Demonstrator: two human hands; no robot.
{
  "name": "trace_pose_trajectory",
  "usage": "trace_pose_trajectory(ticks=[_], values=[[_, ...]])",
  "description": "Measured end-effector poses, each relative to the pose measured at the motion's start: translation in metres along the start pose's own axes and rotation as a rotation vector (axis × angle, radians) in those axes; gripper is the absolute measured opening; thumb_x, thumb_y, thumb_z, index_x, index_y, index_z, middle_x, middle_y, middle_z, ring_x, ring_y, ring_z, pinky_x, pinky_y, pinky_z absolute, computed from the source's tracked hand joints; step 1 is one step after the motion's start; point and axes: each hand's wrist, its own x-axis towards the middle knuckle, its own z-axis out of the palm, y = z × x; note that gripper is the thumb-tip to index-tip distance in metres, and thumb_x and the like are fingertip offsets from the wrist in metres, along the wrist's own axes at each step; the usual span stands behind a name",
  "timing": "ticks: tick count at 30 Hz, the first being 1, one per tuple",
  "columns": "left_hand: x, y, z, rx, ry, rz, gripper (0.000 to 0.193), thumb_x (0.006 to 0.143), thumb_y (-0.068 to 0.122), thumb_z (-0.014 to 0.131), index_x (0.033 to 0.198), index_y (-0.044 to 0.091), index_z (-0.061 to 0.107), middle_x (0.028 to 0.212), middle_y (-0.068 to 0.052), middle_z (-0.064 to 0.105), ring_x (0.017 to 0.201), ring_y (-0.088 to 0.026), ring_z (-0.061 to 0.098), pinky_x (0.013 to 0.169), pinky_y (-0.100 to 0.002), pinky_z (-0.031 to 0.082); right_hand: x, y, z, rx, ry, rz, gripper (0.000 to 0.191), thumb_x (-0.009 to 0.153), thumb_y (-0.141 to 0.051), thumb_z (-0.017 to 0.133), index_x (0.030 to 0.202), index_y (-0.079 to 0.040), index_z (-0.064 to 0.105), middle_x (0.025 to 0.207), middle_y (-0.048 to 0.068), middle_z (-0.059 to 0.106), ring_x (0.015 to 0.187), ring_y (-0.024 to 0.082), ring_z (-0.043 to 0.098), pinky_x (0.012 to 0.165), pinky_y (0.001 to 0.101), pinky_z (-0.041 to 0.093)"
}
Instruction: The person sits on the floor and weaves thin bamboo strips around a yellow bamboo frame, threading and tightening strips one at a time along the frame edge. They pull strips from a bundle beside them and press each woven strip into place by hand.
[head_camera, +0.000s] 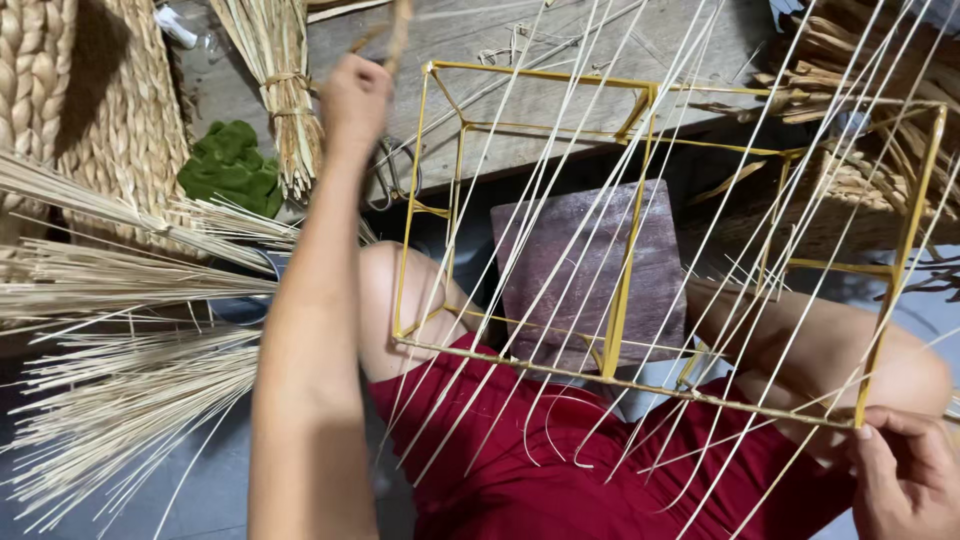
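The person sat with a yellow wire frame (640, 240) tipped across the lap, a box-shaped skeleton of thin rods, and everything else in the room I placed by it. The right hand (905, 470) was at the frame's near lower corner, fingers curled and pinching the bottom rod there to steady it. The left hand (352, 100) was raised just beyond the frame's far left corner, closed tight around a twisted fibre strand (398, 35) that ran up out of sight. Pale reed strips (560, 300) crossed the frame slantwise, many of them, laid through its open sides with their loose ends trailing over the red cloth (540, 470) on the lap beneath. I judged this the early weaving stage: uprights set, the first strand drawn taut. The next move, to my eye, called for keeping that strand tight while the frame was held from twisting, and for easing it between the strips without knocking them askew. As a container the frame held nothing but those strips, and its walls were unfilled. Under it lay a dark square board (590, 270). Left of the frame lay loose bundles of pale stalks (120, 400), a tied sheaf (280, 90), a green cloth lump (232, 165) and a braided mat (80, 100); no basket there that I could see held anything
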Motion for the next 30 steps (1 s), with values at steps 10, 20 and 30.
trace_pose_trajectory(ticks=[10,20,30], values=[[-0.064,0.055,-0.131,-1.178,-0.06,0.322,0.029,0.111,0.001,0.071,0.138,0.002,0.062,0.108,-0.014,0.075,0.08,-0.015,0.07,0.06,-0.021,0.052,0.001,-0.045,0.021,-0.295,0.098,-0.187,0.006,0.114,0.0,0.067,0.112,0.006,0.065,0.102,0.008,0.068,0.089,0.011,0.064,0.081,0.0235,0.053],[-0.331,0.203,-0.101,-0.591,-0.716,0.835,0.03,0.084,-0.006,0.061,0.11,0.007,0.064,0.105,-0.015,0.075,0.087,-0.022,0.077,0.079,-0.032,0.062,-0.009,-0.055,0.013,0.003,0.05,-0.066,0.016,0.102,0.003,0.064,0.117,0.0,0.066,0.109,0.003,0.068,0.1,0.01,0.063,0.089,0.0235,0.052],[-0.431,0.261,0.049,-0.603,-0.908,0.936,0.036,0.094,-0.005,0.069,0.128,0.001,0.063,0.118,-0.015,0.067,0.103,-0.032,0.07,0.09,-0.041,0.059,-0.019,-0.086,-0.032,0.171,-0.429,-0.151,0.064,0.088,-0.005,0.071,0.147,0.004,0.047,0.149,0.017,0.052,0.139,0.026,0.049,0.115,0.0391,0.038]])
